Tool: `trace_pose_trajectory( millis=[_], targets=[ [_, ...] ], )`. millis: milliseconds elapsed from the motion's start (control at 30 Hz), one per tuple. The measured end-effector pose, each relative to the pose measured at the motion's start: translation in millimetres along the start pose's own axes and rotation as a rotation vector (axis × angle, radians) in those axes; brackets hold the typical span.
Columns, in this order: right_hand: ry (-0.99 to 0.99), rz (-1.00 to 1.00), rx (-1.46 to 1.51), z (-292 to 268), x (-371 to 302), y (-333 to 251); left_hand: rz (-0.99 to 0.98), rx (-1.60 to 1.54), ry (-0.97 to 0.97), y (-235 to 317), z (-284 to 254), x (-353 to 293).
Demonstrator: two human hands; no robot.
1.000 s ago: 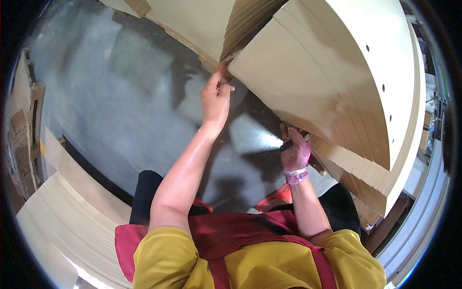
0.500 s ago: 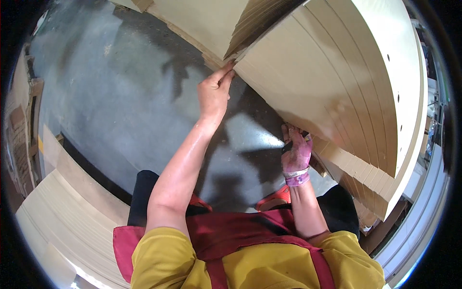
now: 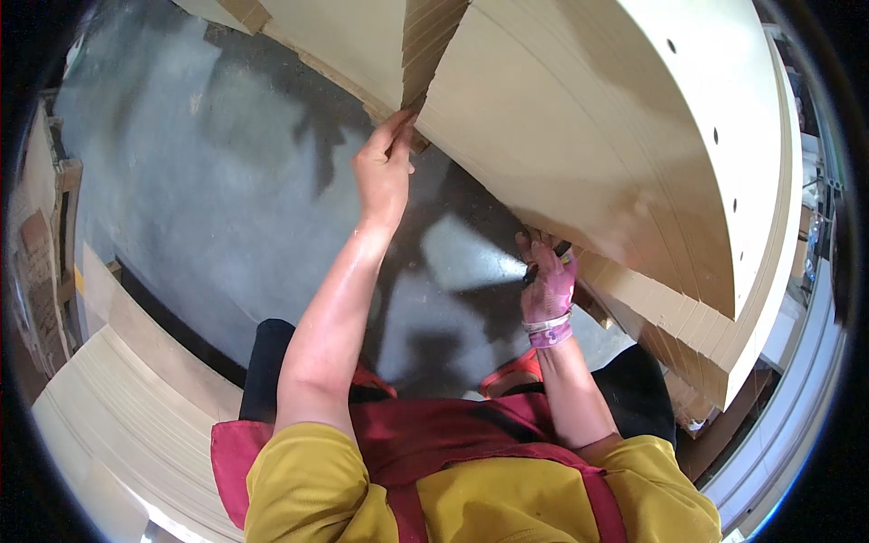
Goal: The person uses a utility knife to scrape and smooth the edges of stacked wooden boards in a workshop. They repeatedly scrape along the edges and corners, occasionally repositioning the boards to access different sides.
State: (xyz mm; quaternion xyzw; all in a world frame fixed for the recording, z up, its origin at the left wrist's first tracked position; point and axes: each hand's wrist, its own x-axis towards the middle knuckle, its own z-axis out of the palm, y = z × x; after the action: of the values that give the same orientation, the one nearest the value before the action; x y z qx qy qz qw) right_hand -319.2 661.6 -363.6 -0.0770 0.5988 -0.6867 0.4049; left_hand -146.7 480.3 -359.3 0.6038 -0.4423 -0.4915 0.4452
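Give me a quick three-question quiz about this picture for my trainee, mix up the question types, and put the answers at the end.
1. Multiple choice: what colour is the glove on the right hand?
A) blue
B) pink
C) black

2. True or false: the flashlight in the right hand is switched off.

3. Short answer: where are the bare left hand's fingertips?

Key:
1. B, pink.
2. False; it throws a bright patch of light onto the floor.
3. At a corner of the pale boards.
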Motion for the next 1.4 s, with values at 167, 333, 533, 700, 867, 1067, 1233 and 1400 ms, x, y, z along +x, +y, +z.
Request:
trace_pose_trajectory(
  millis=[167,333,533,700,867,1067,1233,1400],
  targets=[
    [-0.024,0.001,-0.048,10.0,-2.0,-2.4,0.081,-0.014,0.005,-15.4,11.0,-14.6],
    [-0.007,-0.002,-0.022,17.0,-6.2,-1.2,0.020,-0.067,-0.044,-12.5,24.7,-27.5],
    [-0.102,-0.028,-0.107,19.8,-1.2,-2.5,-0.072,-0.127,0.035,5.0,28.3,-30.9],
    [-0.139,0.011,-0.096,19.7,1.0,-10.1,-0.026,-0.034,-0.014,-14.0,20.6,-27.5],
    [-0.045,-0.038,-0.077,-2.6,1.4,-0.4,0.016,0.004,-0.105,-5.6,21.3,-45.0],
    [0.118,-0.068,-0.018,-12.1,-2.6,-0.9,0.022,0.122,-0.251,-2.4,10.2,-47.5],
    [0.130,0.001,-0.022,-5.7,-11.5,-16.6,0.224,0.155,-0.237,-29.8,-0.5,-27.3],
    [0.135,0.050,-0.021,-13.8,-10.6,-12.4,0.336,0.317,-0.254,-27.0,3.7,-20.2]
  ],
)
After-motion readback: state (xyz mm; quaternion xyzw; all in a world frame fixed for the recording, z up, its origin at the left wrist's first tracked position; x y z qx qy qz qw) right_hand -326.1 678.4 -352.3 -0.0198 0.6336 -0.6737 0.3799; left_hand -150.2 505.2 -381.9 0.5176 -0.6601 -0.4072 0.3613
